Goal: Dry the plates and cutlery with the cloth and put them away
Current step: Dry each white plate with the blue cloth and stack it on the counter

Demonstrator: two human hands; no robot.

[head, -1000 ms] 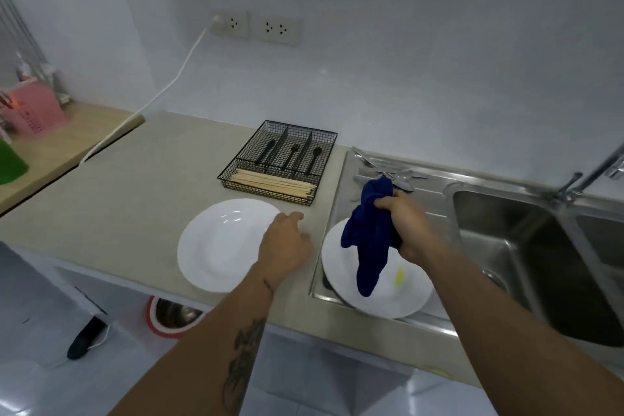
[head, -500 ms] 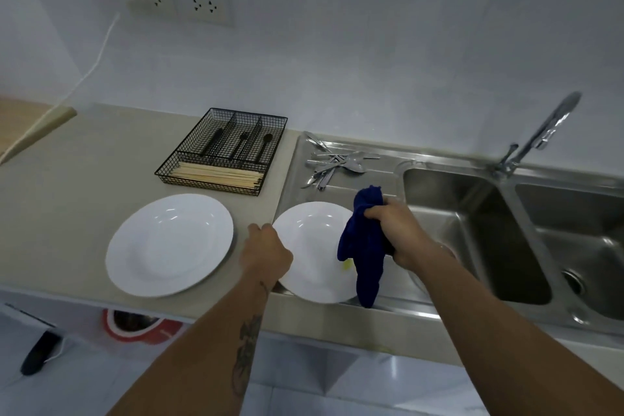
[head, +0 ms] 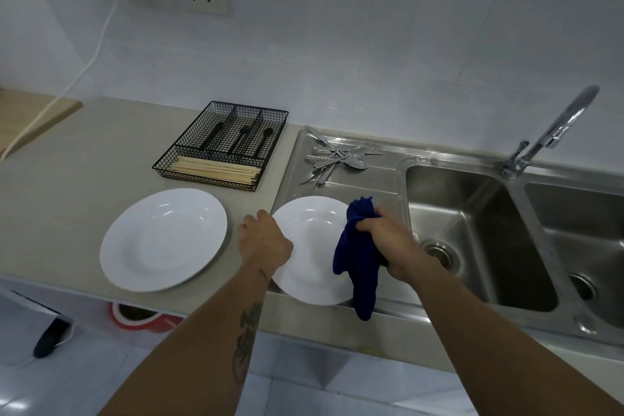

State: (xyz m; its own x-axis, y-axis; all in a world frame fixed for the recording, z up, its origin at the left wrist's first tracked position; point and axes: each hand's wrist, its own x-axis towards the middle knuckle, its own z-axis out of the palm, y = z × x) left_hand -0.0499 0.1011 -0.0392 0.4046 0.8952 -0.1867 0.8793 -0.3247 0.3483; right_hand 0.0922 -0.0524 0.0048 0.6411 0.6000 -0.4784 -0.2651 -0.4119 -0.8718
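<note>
Two round, glossy white plates with shallow wells. One plate [head: 163, 240] lies flat on the matte beige counter [head: 84, 159]; the second plate [head: 312, 233] rests on the ribbed stainless-steel draining board [head: 364, 182], its near edge over the board's front lip. Behind the first plate stands a black wire-mesh cutlery tray [head: 224, 145] with divided compartments: pale wooden chopsticks [head: 216, 169] fill the front section, and black-handled utensils [head: 243, 138] lie in the rear sections. A loose pile of shiny metal cutlery [head: 337, 159] lies at the back of the draining board, well apart from the second plate. To the right, a double steel sink [head: 472, 230] with a chrome tap [head: 553, 132]. The left hand [head: 265, 240], fingers curled, sits at the left rim of the second plate; whether it grips the rim cannot be told. The right hand [head: 385, 240] is clenched around a bunched, soft dark-blue cloth [head: 359, 257], which hangs down over the plate's right edge.
</note>
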